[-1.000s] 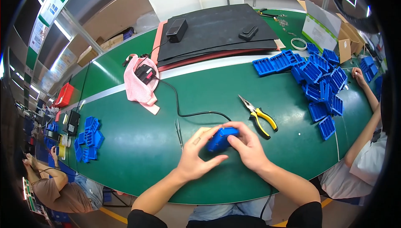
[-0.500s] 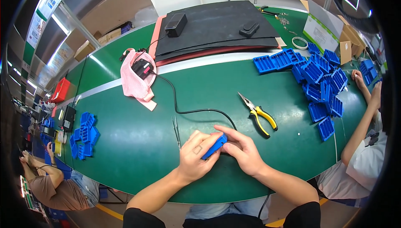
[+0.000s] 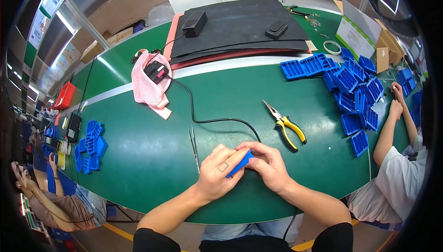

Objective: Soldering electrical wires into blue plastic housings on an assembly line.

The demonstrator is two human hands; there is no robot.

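Observation:
Near the front of the green bench, a blue plastic tray (image 3: 239, 164) is held between both hands, tilted, with much of it hidden by fingers. My left hand (image 3: 217, 171) wraps round its left side, closed. My right hand (image 3: 270, 166) grips its right end, the thumb and fingers pressed on it. Just left of my left hand lie metal tweezers (image 3: 194, 145). Yellow-and-black long-nose pliers (image 3: 285, 126) rest beyond my right hand, jaws pointing away. A black cable (image 3: 219, 121) runs from the back to behind my right hand.
A heap of blue compartment trays (image 3: 353, 85) lies to the right, a smaller pile (image 3: 92, 145) to the left. Pink mesh cloth (image 3: 147, 88) and black sheets (image 3: 240, 32) are at the back. Co-workers sit at the right (image 3: 392, 169) and left (image 3: 60, 206).
Both hands stay around the blue tray, and my right fingers have closed in nearer to it. The right co-worker's arms and the left co-worker's hand have shifted.

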